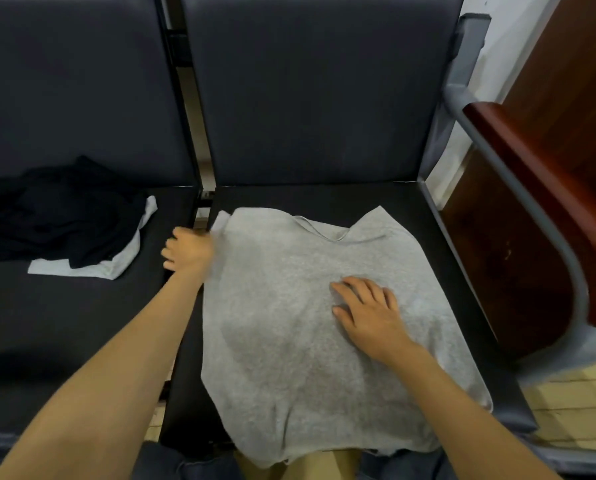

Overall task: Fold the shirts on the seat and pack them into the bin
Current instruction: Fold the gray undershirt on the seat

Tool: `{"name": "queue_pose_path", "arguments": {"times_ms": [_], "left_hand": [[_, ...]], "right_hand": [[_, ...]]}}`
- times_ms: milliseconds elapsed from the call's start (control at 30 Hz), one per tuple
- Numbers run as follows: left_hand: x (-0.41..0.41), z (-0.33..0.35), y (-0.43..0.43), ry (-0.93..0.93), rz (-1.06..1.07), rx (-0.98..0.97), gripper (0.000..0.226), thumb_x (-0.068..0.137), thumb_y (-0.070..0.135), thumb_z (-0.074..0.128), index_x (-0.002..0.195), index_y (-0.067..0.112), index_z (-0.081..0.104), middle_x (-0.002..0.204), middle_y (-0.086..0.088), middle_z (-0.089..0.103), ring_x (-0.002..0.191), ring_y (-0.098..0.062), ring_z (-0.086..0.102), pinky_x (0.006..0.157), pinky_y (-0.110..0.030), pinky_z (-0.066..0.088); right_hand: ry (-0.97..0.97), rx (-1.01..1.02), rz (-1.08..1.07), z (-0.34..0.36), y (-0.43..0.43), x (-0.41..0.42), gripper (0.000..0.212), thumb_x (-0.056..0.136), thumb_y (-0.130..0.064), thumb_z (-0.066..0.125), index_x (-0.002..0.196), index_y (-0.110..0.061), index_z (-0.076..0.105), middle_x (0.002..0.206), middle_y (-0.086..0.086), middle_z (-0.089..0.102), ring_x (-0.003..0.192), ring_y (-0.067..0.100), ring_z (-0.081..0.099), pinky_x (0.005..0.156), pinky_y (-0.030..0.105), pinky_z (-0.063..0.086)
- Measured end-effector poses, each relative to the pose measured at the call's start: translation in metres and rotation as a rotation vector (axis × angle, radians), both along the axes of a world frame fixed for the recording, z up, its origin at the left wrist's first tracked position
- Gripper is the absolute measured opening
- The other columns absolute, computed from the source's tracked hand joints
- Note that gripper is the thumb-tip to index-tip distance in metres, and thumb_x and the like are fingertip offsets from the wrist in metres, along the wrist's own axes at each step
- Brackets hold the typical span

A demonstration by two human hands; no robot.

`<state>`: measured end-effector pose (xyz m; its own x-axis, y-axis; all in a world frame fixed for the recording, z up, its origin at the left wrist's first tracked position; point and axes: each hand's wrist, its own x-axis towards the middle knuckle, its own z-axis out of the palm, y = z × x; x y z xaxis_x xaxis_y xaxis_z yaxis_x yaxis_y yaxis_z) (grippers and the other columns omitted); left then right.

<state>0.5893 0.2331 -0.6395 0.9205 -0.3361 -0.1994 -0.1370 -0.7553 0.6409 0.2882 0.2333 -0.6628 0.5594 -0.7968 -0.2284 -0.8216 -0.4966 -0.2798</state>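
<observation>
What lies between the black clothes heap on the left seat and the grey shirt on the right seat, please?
Head view: bare dark seat cushion, the gap between seats, and the left hand at the edge of the grey knit shirt.

Bare forearms (116,362) and dark grey shorts (182,460) ending above a bare knee (300,467).

Grey shirt (289,341) flat on right seat (324,195), black heap (64,216) over white shirt (123,261) on left seat (64,323)
</observation>
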Motion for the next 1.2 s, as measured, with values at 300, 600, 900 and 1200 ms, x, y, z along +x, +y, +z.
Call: {"name": "queue_pose_path", "arguments": {"times_ms": [300,600,900,1200], "left_hand": [[-0.076,-0.033,0.035,-0.366,-0.935,0.076,0.05,0.1,0.034,0.04,0.145,0.011,0.034,0.15,-0.016,0.027,0.14,-0.033,0.021,0.115,-0.04,0.015],[-0.09,-0.047,0.035,-0.414,-0.957,0.395,0.062,0.097,0.055,0.005,0.15,0.027,-0.011,0.158,-0.002,-0.018,0.143,-0.019,-0.023,0.114,-0.048,-0.018],[-0.085,-0.056,0.028,-0.445,-0.956,0.318,0.078,0.08,0.064,-0.012,0.15,0.031,-0.008,0.158,0.003,-0.017,0.144,-0.015,-0.021,0.113,-0.047,-0.019],[-0.074,-0.053,0.007,-0.467,-1.031,0.337,0.074,0.084,0.066,-0.008,0.15,0.033,-0.009,0.158,0.005,-0.018,0.143,-0.012,-0.023,0.115,-0.046,-0.018]], "right_hand": [[-0.009,-0.02,-0.032,0.006,0.002,0.003,0.05,0.101,-0.045,0.028,0.148,-0.033,0.021,0.154,-0.013,0.018,0.14,0.011,0.015,0.116,0.039,0.008],[-0.216,-0.105,-0.341,0.033,-0.104,0.018,0.039,0.1,-0.025,0.041,0.139,-0.022,0.041,0.145,0.008,0.035,0.135,0.027,0.028,0.108,0.042,0.03],[-0.105,-0.117,-0.627,0.016,-0.187,0.014,0.031,0.097,-0.023,0.049,0.124,-0.008,0.052,0.124,0.015,0.056,0.118,0.033,0.05,0.096,0.045,0.042],[-0.203,-0.265,-0.365,0.024,-0.103,0.008,0.046,0.097,-0.034,0.047,0.139,-0.017,0.038,0.145,0.009,0.035,0.137,0.026,0.026,0.112,0.041,0.026]]}}
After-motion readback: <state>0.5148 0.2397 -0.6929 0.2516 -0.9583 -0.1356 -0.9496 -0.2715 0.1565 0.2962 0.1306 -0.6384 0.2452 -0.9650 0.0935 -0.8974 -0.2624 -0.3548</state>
